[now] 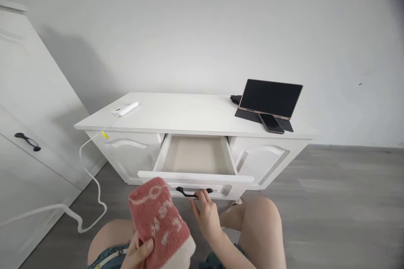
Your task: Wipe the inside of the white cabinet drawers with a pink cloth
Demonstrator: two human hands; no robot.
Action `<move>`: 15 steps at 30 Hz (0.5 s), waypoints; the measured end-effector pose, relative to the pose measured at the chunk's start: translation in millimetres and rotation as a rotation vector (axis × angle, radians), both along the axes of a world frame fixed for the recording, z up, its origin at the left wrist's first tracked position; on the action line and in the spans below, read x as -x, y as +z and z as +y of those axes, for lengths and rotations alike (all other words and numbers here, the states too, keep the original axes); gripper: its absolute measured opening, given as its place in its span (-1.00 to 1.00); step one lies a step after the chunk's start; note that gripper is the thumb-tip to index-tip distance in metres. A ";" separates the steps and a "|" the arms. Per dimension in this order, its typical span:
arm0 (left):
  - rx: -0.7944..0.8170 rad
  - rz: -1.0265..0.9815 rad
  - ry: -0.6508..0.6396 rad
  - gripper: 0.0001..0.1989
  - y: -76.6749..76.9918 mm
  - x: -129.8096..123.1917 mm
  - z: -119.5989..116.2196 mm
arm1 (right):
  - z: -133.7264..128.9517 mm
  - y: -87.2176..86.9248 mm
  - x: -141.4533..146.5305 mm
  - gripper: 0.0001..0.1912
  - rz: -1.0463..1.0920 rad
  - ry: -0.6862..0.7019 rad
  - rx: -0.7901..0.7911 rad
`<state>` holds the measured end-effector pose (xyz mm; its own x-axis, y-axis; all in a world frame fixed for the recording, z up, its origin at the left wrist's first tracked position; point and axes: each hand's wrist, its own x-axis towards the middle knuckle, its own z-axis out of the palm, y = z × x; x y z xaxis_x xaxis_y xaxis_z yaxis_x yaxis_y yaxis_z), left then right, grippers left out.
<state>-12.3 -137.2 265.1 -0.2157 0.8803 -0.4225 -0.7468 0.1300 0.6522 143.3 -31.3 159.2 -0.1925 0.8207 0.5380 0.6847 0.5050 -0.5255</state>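
My left hand (pixel 139 252) is closed around the lower part of a fuzzy red sock (pixel 160 220) with white markings and a white end. The sock stands up in front of the cabinet, left of the drawer handle. My right hand (pixel 205 212) has its fingers hooked over the right half of the black drawer handle (pixel 186 193). That handle sits on the front of a white drawer (pixel 195 176), which is pulled out and shows a bare beige bottom.
On the white cabinet top (pixel 179 111) are a tablet (pixel 269 98) on a dark stand, a phone (pixel 271 123), a black item (pixel 235 99) and a white power strip (pixel 128 109). Its cord (pixel 100 195) trails to the floor. A white wardrobe (pixel 28 92) stands left.
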 end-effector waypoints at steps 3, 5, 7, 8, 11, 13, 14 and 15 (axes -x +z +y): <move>-0.043 0.076 0.093 -0.56 23.7 7.8 30.7 | -10.4 -0.1 -0.9 -0.73 -0.002 -0.011 -0.008; -0.113 0.168 0.188 -0.55 44.4 10.5 53.6 | -13.5 -0.3 -1.5 -0.71 -0.011 -0.015 -0.008; -0.241 0.292 0.190 -0.58 67.9 11.0 77.1 | -14.0 0.1 -2.3 -0.71 -0.018 -0.007 0.005; -0.286 0.358 0.147 -0.59 79.6 11.0 89.1 | -13.5 0.5 -2.7 -0.71 -0.020 -0.002 0.012; -0.332 0.636 -0.084 -0.60 107.7 14.2 128.4 | -11.6 1.7 -4.0 -0.70 -0.017 0.009 0.009; -0.344 0.897 -0.303 -0.58 115.7 20.6 158.8 | -10.9 2.0 -4.5 -0.70 -0.013 0.011 -0.002; -0.327 1.051 -0.419 -0.58 115.6 24.6 174.8 | -10.8 1.8 -4.6 -0.70 -0.012 0.010 -0.006; -0.293 1.224 -0.543 -0.61 112.8 28.4 190.8 | -10.9 1.6 -4.6 -0.70 -0.012 0.007 -0.008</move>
<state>-40.8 53.6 377.9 0.0847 0.9964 0.0017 0.4211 -0.0373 0.9062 147.9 -42.2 160.8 -0.2052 0.8146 0.5424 0.6873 0.5145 -0.5127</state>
